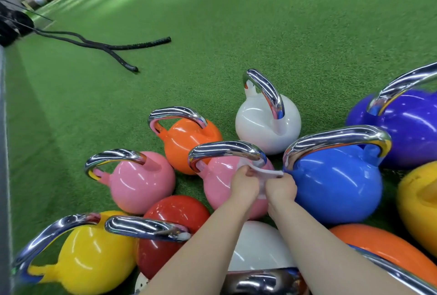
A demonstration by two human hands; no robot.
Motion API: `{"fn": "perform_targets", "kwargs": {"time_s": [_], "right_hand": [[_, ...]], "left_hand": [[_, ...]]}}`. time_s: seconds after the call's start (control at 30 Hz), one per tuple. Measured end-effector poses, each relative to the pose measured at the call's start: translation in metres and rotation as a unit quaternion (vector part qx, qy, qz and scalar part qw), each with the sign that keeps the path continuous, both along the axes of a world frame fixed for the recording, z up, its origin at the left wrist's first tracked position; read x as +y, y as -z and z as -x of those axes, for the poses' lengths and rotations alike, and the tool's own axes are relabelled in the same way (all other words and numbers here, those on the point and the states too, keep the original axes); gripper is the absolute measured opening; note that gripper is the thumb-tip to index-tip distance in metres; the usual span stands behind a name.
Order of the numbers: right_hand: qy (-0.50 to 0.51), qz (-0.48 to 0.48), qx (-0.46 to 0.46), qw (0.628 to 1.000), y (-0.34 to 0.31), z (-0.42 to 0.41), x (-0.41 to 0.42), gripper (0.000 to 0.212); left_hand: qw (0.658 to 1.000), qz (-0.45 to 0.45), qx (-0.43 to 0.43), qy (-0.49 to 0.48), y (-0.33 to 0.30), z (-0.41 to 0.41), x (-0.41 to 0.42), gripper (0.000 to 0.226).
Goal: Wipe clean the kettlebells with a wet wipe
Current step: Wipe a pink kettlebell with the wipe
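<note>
Several glossy kettlebells with chrome handles stand clustered on green turf. My left hand (243, 183) and my right hand (281, 188) each pinch an end of a white wet wipe (267, 172), stretched between them above a pink kettlebell (217, 176) in the middle. A blue kettlebell (338, 183) stands right beside my right hand. A second pink kettlebell (139, 181) is to the left, an orange one (186, 143) and a white one (262, 126) stand behind. Red (170, 221), yellow (94, 254) and another white kettlebell (257, 245) sit under my forearms.
A purple kettlebell (406, 126) is at the right, with a yellow one (416, 209) and an orange one (387, 247) near the right edge. Black battle ropes (106, 46) lie on the turf (236, 22) at the far left. A grey strip (3, 152) runs along the left edge.
</note>
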State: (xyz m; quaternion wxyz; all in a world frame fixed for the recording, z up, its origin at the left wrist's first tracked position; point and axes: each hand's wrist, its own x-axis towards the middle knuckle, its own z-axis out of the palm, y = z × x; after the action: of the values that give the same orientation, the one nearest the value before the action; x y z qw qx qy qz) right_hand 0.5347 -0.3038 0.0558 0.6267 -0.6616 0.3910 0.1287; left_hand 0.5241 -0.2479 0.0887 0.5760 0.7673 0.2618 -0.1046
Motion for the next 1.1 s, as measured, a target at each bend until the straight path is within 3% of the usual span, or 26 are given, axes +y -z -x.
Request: {"fn": "perform_targets", "kwargs": {"time_s": [0.17,0.27,0.4,0.5,0.67,0.77,0.83,0.93,1.03,1.1], "right_hand": [[0.048,0.02,0.047,0.998,-0.008,-0.001,-0.002,0.037],[0.11,-0.011,0.054,0.992,-0.007,0.001,-0.001,0.037],[0.114,-0.115,0.054,0.985,-0.009,0.009,-0.006,0.036],[0.085,-0.188,0.043,0.978,-0.011,0.01,-0.012,0.015],[0.067,-0.249,0.031,0.966,-0.012,0.002,-0.004,0.029],[0.072,-0.278,0.024,0.958,-0.01,0.001,0.001,0.02],[0.084,-0.245,0.028,0.965,-0.005,-0.001,0.006,0.003],[0.134,-0.169,0.045,0.975,0.004,-0.003,0.009,0.028],[0.156,-0.187,0.015,0.97,0.002,0.0,0.015,0.014],[0.2,-0.176,-0.013,0.964,0.003,0.003,0.02,0.019]], "left_hand": [[0.996,-0.044,-0.064,0.034,-0.003,0.0,0.002,0.048],[0.997,-0.056,-0.013,0.052,0.005,-0.004,0.004,0.061],[0.986,-0.109,0.028,0.119,-0.005,-0.013,0.012,0.035],[0.97,-0.168,0.056,0.166,-0.003,-0.026,0.014,0.025],[0.961,-0.212,0.046,0.173,-0.002,-0.028,0.014,0.028],[0.982,-0.153,0.011,0.108,0.003,-0.021,0.013,0.024],[0.993,-0.1,0.009,0.066,0.004,-0.015,0.01,0.028],[1.0,-0.014,0.006,0.021,0.002,-0.007,0.005,0.038],[0.997,0.08,0.003,-0.017,-0.003,0.002,-0.002,0.045],[0.993,0.112,0.005,-0.027,-0.004,0.007,-0.004,0.046]]}}
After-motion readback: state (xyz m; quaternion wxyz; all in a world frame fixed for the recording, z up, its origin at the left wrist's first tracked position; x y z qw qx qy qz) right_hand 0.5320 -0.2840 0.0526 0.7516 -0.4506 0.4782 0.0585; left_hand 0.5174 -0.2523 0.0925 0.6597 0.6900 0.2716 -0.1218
